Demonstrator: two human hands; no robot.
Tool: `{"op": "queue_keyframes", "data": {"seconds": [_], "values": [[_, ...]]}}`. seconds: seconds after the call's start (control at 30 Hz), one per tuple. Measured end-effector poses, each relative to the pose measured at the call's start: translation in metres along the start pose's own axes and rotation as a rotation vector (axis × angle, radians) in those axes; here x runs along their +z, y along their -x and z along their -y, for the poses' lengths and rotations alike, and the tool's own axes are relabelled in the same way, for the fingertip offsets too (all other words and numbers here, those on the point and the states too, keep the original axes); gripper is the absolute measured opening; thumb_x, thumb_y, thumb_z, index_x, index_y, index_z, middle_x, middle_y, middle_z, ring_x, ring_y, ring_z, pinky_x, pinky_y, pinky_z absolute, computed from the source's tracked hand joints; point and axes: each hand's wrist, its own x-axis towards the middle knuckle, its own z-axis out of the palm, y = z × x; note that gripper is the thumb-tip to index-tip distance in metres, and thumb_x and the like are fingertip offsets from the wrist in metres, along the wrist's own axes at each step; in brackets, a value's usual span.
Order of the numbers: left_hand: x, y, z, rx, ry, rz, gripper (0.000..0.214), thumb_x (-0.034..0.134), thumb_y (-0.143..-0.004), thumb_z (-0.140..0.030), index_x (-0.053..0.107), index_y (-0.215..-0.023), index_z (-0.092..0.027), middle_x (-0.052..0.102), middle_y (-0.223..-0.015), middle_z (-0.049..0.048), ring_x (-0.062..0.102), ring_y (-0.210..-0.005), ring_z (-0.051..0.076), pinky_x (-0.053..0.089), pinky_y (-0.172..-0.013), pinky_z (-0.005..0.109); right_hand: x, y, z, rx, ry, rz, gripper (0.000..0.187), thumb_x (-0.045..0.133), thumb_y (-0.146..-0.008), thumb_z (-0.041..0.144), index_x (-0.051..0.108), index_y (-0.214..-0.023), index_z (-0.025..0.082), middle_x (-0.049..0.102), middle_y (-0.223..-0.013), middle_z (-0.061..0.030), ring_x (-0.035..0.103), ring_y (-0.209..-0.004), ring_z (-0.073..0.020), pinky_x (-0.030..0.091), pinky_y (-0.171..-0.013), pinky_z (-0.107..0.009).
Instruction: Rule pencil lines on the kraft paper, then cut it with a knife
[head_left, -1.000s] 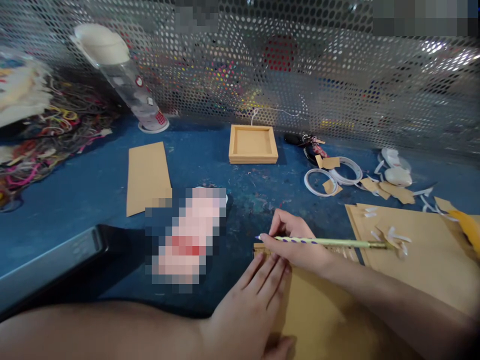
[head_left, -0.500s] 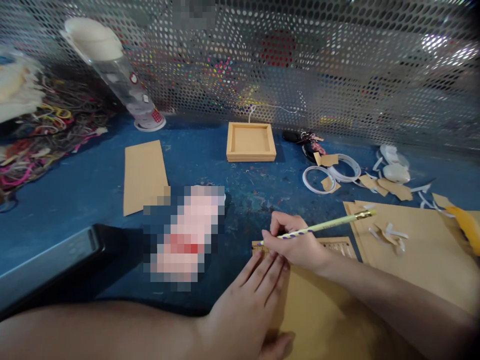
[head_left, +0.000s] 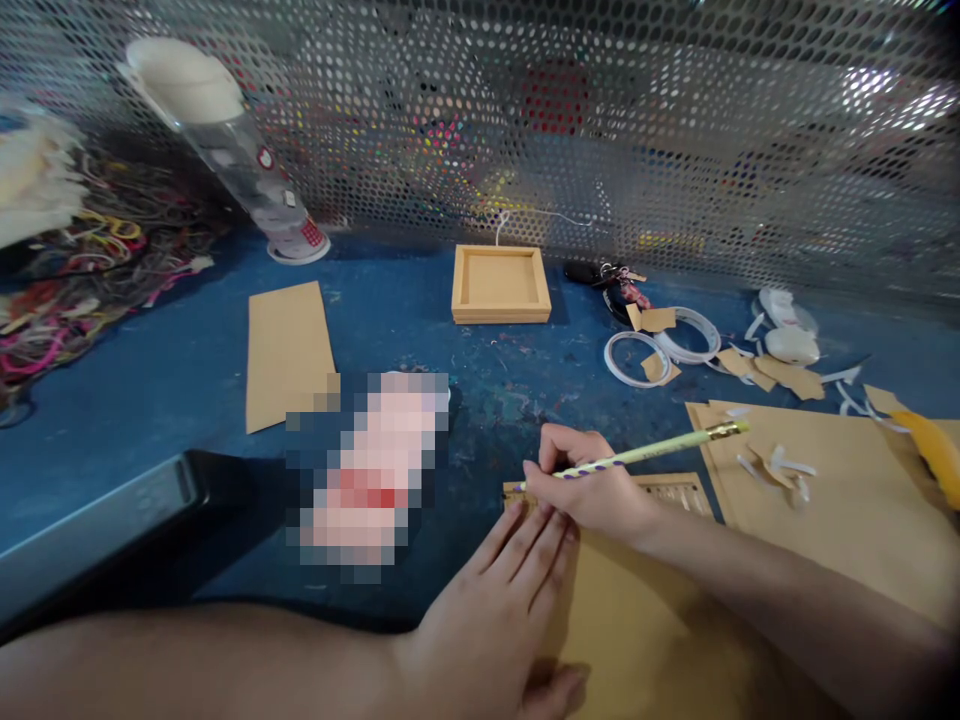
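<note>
My right hand (head_left: 592,480) grips a pale green pencil (head_left: 660,448) with a metal-banded eraser end that points up to the right. Its tip is near the left end of a clear ruler (head_left: 675,492), whose middle is hidden under my hands. The ruler lies along the far edge of a brown cardboard sheet (head_left: 637,620). With fingers stretched out, my left hand (head_left: 502,590) lies flat on the sheet, its fingertips touching the ruler's near edge.
Beyond are a small wooden frame box (head_left: 501,284), a cardboard piece (head_left: 289,350), tape rolls (head_left: 637,360) and keys (head_left: 611,275). More cardboard (head_left: 840,490) with scraps lies right. A blurred-out pink object (head_left: 375,470) and a dark device (head_left: 112,530) are left. A perforated metal panel (head_left: 480,120) stands behind.
</note>
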Motion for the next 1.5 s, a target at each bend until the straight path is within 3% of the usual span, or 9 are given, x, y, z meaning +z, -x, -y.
{"op": "queue_keyframes", "data": {"seconds": [0.37,0.57,0.67,0.87,1.1,1.5], "values": [[-0.0015,0.0007,0.0001,-0.006,0.035,0.029,0.08,0.025,-0.097,-0.06,0.026,-0.148,0.001,0.027,-0.153,0.0224,0.016,-0.145,0.034,-0.006,-0.117,0.042,-0.0006,0.0004,-0.0002,0.012,-0.017,-0.036,0.026,0.062,-0.077,0.021,0.041,-0.061,0.02,0.042,-0.054,0.0065,0.036,-0.05,-0.0084,0.03,-0.046,-0.022],[-0.0033,-0.0005,0.0,-0.021,0.04,0.021,0.08,0.026,-0.097,-0.06,0.025,-0.149,0.002,0.024,-0.154,0.0231,0.011,-0.146,0.033,-0.007,-0.117,0.041,-0.0013,-0.0012,0.0027,0.064,-0.173,0.003,0.014,0.063,-0.081,0.025,0.049,-0.079,0.021,0.058,-0.067,0.0033,0.055,-0.061,-0.0117,0.044,-0.057,-0.023],[-0.0034,-0.0003,0.0,-0.019,0.055,0.041,0.08,0.025,-0.097,-0.06,0.026,-0.148,0.001,0.027,-0.153,0.0231,0.017,-0.144,0.034,-0.008,-0.117,0.041,-0.0015,0.0001,0.0016,0.048,-0.09,0.005,0.014,0.064,-0.075,0.02,0.051,-0.075,0.02,0.054,-0.065,0.005,0.049,-0.059,-0.0101,0.039,-0.053,-0.022],[-0.0035,0.0001,-0.0007,-0.018,0.061,0.045,0.08,0.025,-0.097,-0.06,0.026,-0.148,0.001,0.028,-0.153,0.0221,0.019,-0.144,0.034,-0.006,-0.117,0.041,0.0021,0.0005,-0.0017,0.0,0.006,-0.053,0.029,0.059,-0.074,0.019,0.035,-0.057,0.02,0.038,-0.052,0.0071,0.031,-0.051,-0.0083,0.027,-0.046,-0.023],[-0.0036,-0.0007,-0.0003,-0.027,0.075,0.053,0.08,0.026,-0.097,-0.06,0.024,-0.149,0.001,0.026,-0.154,0.0217,0.017,-0.145,0.033,-0.002,-0.118,0.04,0.0024,-0.0012,-0.0011,0.007,0.005,-0.076,0.026,0.056,-0.07,0.016,0.035,-0.056,0.02,0.038,-0.052,0.0071,0.03,-0.051,-0.0085,0.026,-0.046,-0.023],[-0.0039,0.0001,-0.0005,-0.021,0.08,0.045,0.08,0.025,-0.097,-0.059,0.023,-0.15,0.001,0.025,-0.154,0.0222,0.016,-0.145,0.033,-0.006,-0.117,0.04,0.0025,-0.0005,-0.0022,-0.012,0.002,-0.069,0.024,0.055,-0.068,0.012,0.035,-0.056,0.02,0.04,-0.053,0.0068,0.033,-0.051,-0.0085,0.027,-0.047,-0.023]]}}
